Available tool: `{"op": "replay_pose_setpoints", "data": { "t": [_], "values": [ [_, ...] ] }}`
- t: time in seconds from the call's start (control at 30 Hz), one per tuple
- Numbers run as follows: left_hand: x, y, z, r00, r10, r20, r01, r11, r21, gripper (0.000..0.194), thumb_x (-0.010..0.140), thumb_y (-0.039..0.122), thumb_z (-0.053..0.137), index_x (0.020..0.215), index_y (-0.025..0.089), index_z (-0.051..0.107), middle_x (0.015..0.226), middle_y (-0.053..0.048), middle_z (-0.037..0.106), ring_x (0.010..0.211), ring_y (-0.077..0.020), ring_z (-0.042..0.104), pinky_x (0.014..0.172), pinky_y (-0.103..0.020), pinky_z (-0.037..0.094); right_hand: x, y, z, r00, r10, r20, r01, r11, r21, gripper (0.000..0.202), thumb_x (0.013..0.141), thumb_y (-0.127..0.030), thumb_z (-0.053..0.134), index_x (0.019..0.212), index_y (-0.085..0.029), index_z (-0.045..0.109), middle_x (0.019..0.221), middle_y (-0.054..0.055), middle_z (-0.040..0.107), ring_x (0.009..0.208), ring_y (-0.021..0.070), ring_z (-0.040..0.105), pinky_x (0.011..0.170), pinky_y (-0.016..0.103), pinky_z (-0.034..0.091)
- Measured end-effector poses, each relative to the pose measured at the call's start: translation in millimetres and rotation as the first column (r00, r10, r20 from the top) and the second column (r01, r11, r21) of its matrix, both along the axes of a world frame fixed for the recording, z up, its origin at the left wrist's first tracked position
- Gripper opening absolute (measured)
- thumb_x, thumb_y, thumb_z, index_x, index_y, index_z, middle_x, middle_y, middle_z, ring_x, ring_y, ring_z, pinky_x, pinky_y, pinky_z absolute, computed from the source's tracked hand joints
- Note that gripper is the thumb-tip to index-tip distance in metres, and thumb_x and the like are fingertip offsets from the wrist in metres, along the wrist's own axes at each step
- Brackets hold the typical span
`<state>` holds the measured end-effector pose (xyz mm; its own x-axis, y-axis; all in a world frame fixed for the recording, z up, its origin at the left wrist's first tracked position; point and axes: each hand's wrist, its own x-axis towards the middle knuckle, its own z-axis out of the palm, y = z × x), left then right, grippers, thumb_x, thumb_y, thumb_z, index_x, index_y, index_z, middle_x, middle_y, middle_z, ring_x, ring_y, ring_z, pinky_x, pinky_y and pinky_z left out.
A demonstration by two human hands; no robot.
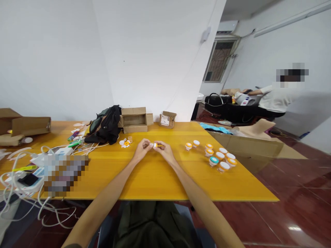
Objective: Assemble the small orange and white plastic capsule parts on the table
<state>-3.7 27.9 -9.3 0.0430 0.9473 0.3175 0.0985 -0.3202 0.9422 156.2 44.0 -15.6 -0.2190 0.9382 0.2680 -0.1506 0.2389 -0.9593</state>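
Over the middle of the yellow table point(155, 186), my two hands meet around a small jar point(155, 145) with an orange and white top. My left hand point(143, 149) is closed, its fingertips at the jar's left side on something small and pale. My right hand point(164, 150) pinches the jar from the right. To the right stand several small clear jars with orange or white lids, and one with a teal lid point(213, 160). Left of my hands lies a little pile of orange and white round pieces point(126, 143).
An open cardboard box point(134, 120), a smaller box point(168, 120) and a black bag point(107, 125) stand along the wall. White cables and power strips point(31, 186) crowd the left side. A large carton point(240, 148) adjoins the right edge. A person point(275, 98) sits at the far right.
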Motion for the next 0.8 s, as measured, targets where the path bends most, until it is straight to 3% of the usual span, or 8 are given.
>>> {"op": "replay_pose_setpoints", "data": {
  "t": [0.23, 0.33, 0.5, 0.63, 0.8],
  "values": [
    [3.1, -0.6, -0.8, 0.998, 0.029, 0.061, -0.028, 0.999, -0.022, 0.036, 0.070, 0.043, 0.074, 0.092, 0.018, 0.062, 0.091, -0.006, 0.070, 0.086, -0.0188, 0.066, 0.078, -0.031, 0.054, -0.1, 1.0, -1.0, 1.000, -0.011, -0.022, 0.010, 1.000, -0.028, 0.028, 0.059, -0.039, 0.080, 0.078, -0.021, 0.069, 0.078, 0.002, 0.072, 0.078, 0.0189, 0.066, 0.077, 0.032, 0.053],
    [5.5, -3.6, 0.6, 0.999, -0.007, 0.031, 0.007, 1.000, 0.003, 0.041, 0.069, 0.036, 0.076, 0.104, 0.019, 0.063, 0.101, -0.006, 0.071, 0.096, -0.0200, 0.066, 0.085, -0.032, 0.053, 1.1, 0.2, -1.8, 0.998, 0.018, -0.054, -0.024, 0.994, -0.108, 0.031, 0.058, -0.041, 0.081, 0.076, -0.020, 0.067, 0.076, 0.002, 0.072, 0.074, 0.0177, 0.066, 0.073, 0.031, 0.053],
    [6.5, -4.7, -1.7, 0.997, -0.061, -0.047, 0.062, 0.998, 0.021, 0.054, 0.068, 0.030, 0.076, 0.119, 0.021, 0.061, 0.106, -0.006, 0.071, 0.099, -0.0216, 0.066, 0.084, -0.032, 0.053, 0.3, -0.7, -4.2, 0.989, 0.086, -0.119, -0.109, 0.973, -0.205, 0.036, 0.053, -0.039, 0.085, 0.074, -0.020, 0.064, 0.074, 0.002, 0.072, 0.075, 0.0175, 0.067, 0.077, 0.032, 0.054],
    [3.5, -2.5, -5.1, 0.995, -0.098, -0.030, 0.098, 0.995, 0.011, 0.052, 0.069, 0.027, 0.074, 0.119, 0.020, 0.062, 0.109, -0.007, 0.071, 0.102, -0.0223, 0.066, 0.090, -0.034, 0.052, 0.0, -0.7, -2.2, 0.992, 0.117, -0.041, -0.122, 0.985, -0.121, 0.031, 0.059, -0.044, 0.079, 0.073, -0.020, 0.067, 0.075, 0.002, 0.072, 0.077, 0.0190, 0.067, 0.079, 0.034, 0.054],
    [3.4, -5.1, -6.3, 0.989, -0.140, -0.053, 0.142, 0.989, 0.037, 0.049, 0.070, 0.027, 0.075, 0.117, 0.019, 0.064, 0.118, -0.010, 0.067, 0.108, -0.0241, 0.064, 0.095, -0.037, 0.050, -1.6, -6.4, 5.6, 0.996, -0.017, 0.087, 0.009, 0.995, 0.096, 0.021, 0.065, -0.035, 0.075, 0.080, -0.023, 0.070, 0.083, 0.002, 0.072, 0.074, 0.0181, 0.064, 0.074, 0.031, 0.051]
  ]
}}
